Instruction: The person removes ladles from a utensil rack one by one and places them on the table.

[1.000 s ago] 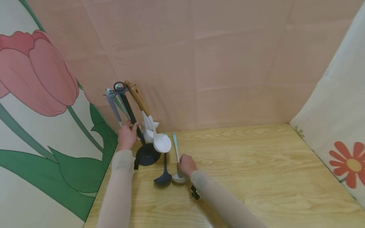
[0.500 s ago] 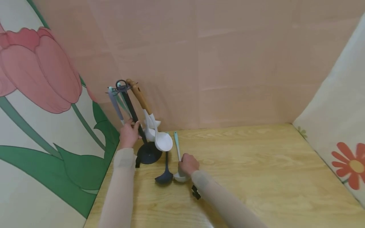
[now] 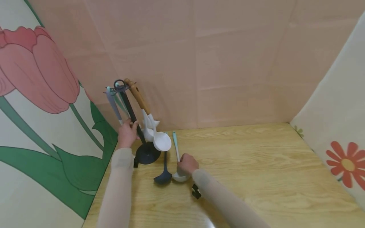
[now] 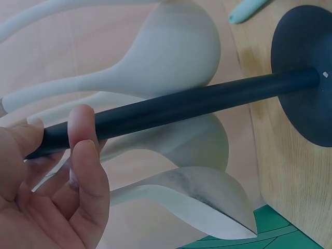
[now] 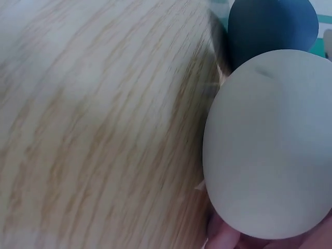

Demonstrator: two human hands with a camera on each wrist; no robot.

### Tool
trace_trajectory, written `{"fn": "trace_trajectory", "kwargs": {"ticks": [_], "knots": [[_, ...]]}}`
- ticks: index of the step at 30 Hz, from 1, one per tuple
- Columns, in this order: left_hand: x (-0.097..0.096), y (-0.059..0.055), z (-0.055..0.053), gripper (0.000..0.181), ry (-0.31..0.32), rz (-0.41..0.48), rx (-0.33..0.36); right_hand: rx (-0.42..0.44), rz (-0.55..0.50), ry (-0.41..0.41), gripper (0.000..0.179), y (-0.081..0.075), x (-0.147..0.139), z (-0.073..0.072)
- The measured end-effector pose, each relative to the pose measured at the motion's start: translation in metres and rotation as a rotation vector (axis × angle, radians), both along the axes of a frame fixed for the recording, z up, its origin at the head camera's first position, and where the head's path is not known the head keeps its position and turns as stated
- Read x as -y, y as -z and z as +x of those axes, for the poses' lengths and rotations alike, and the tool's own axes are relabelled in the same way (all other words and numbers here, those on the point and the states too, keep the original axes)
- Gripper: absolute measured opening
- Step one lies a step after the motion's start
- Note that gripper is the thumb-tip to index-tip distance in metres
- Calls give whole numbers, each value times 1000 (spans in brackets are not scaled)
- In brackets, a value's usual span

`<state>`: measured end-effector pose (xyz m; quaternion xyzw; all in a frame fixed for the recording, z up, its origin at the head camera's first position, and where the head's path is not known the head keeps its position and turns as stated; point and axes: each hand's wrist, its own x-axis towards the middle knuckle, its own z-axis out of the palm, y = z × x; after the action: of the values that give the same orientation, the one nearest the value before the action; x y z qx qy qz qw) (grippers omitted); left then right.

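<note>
My right hand (image 3: 188, 164) is curled round the pale ladle (image 3: 180, 178) low down, close to its bowl; it lies to the right of the stand (image 3: 130, 109) and nearer me than the stand's base, seemingly resting on the table (image 3: 242, 164). Over the last second almost nothing has changed: both my hands keep their places, and only my view shifts a little. I take that as a pause in the handling, the ladle held but not raised. Just beside it, on the side toward the stand, is a dark ladle (image 3: 163, 178). My left hand (image 3: 127, 134) pinches the stand's black pole between thumb and fingers, which I judge steadies it. From the stand's top hang wooden-handled ladles (image 3: 139, 98) on its right and a grey-handled utensil (image 3: 113, 104) on its left. I can read no brand, label or writing anywhere; a light mark (image 4: 325, 74) on the stand's base is too small to make out. Behind the stand rises a pink sheet (image 3: 228, 63), and to its left a tulip-printed panel (image 3: 54, 76).
</note>
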<state>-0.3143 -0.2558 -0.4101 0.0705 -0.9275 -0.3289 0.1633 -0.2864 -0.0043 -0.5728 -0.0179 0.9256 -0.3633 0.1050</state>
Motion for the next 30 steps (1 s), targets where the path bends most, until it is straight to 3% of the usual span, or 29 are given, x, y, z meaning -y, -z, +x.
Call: {"fn": "trace_trajectory", "kwargs": {"ticks": [9, 14, 23, 27, 30], "knots": [[3, -5, -2, 37, 37, -5, 40, -1, -4, 2, 18, -9, -5, 1], [2, -9, -1, 38, 46, 6, 75, -35, -84, 15, 22, -17, -5, 1], [3, -7, -2, 40, 58, 19, 81, -263, -303, -44, 22, -67, 6, -11], [4, -5, -3, 39, 53, 26, 81, -324, -369, -154, 28, -89, 15, -13], [5, -5, -3, 37, 54, 33, 76, -311, -394, -244, 41, -99, 22, -13]]}}
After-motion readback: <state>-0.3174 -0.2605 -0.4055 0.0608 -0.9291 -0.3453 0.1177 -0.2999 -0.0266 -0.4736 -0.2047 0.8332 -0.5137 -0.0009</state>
